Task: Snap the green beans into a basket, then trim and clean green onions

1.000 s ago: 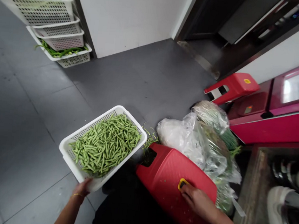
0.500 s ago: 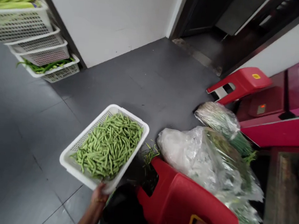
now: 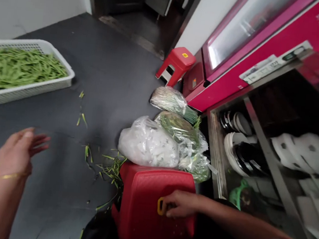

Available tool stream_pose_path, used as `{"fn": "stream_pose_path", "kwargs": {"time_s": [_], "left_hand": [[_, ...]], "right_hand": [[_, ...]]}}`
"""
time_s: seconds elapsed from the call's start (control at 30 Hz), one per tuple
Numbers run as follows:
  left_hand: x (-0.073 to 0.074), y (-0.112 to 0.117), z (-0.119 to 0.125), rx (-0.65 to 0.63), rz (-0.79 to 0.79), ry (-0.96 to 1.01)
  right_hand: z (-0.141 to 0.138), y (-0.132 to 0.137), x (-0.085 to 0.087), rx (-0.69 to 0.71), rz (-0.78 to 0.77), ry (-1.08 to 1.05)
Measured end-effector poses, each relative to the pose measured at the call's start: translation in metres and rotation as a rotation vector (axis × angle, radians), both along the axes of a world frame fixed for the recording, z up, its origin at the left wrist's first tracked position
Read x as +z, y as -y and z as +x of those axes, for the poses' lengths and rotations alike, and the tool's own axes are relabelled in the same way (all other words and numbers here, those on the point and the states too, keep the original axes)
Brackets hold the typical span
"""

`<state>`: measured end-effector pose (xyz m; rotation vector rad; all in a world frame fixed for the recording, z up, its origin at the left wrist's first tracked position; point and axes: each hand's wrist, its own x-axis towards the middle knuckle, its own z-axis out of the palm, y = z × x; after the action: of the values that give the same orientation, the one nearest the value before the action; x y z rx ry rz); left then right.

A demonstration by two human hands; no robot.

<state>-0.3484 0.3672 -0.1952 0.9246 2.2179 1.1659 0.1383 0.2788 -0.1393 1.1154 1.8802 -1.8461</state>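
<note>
My right hand (image 3: 178,204) grips the yellow-rimmed hole in the seat of a red plastic stool (image 3: 151,205) right below me. My left hand (image 3: 19,151) hovers over the grey floor at the left, fingers spread and holding nothing; a thin gold bracelet circles the wrist. A white plastic basket (image 3: 38,85) filled with green beans (image 3: 17,68) rests on the floor at the far left, apart from my left hand.
Clear plastic bags of greens (image 3: 171,139) lie just beyond the stool. Bean trimmings (image 3: 109,167) litter the floor. A second red stool (image 3: 177,63) stands by a pink freezer cabinet (image 3: 253,49). A steel shelf with shoes (image 3: 247,143) is at right.
My left hand has let go of the bean basket, which now rests on the floor at far left. The view has swung to the right. My right hand keeps hold of the stool.
</note>
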Motion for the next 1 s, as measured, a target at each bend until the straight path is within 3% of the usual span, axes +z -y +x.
{"fn": "stream_pose_path", "kwargs": {"time_s": [0.07, 0.13, 0.23, 0.3, 0.37, 0.43, 0.63, 0.7, 0.77, 0.9, 1.0], "left_hand": [[0.015, 0.013, 0.064, -0.347, 0.054, 0.042], [0.027, 0.031, 0.138, -0.768, 0.130, -0.079], [0.030, 0.054, 0.247, -1.355, 0.275, -0.306], [0.020, 0.062, 0.304, -1.531, 0.302, -0.436], [0.006, 0.065, 0.340, -1.518, 0.267, -0.555], [-0.002, 0.064, 0.359, -1.416, 0.193, -0.638], [0.015, 0.044, 0.384, -1.297, -0.218, -0.640], [0.019, 0.037, 0.393, -1.256, -0.310, -0.665], [0.016, 0.037, 0.395, -1.244, -0.283, -0.682], [-0.011, 0.049, 0.377, -1.207, -0.126, -0.696], [-0.032, 0.058, 0.361, -1.222, -0.155, -0.610]], "right_hand": [[0.016, -0.024, 0.013, -0.129, 0.005, -0.117], [0.043, -0.055, 0.014, -0.397, 0.002, -0.145], [0.097, -0.108, -0.011, -0.776, 0.208, -0.037], [0.134, -0.143, -0.040, -0.971, 0.377, 0.175], [0.164, -0.175, -0.071, -1.041, 0.440, 0.242], [0.186, -0.204, -0.100, -1.058, 0.481, 0.242], [0.209, -0.299, -0.168, -1.106, 0.557, 0.156], [0.211, -0.332, -0.178, -1.085, 0.639, 0.238], [0.217, -0.361, -0.181, -1.049, 0.697, 0.372], [0.238, -0.413, -0.185, -1.075, 0.715, 0.531], [0.250, -0.442, -0.196, -1.129, 0.704, 0.593]]}}
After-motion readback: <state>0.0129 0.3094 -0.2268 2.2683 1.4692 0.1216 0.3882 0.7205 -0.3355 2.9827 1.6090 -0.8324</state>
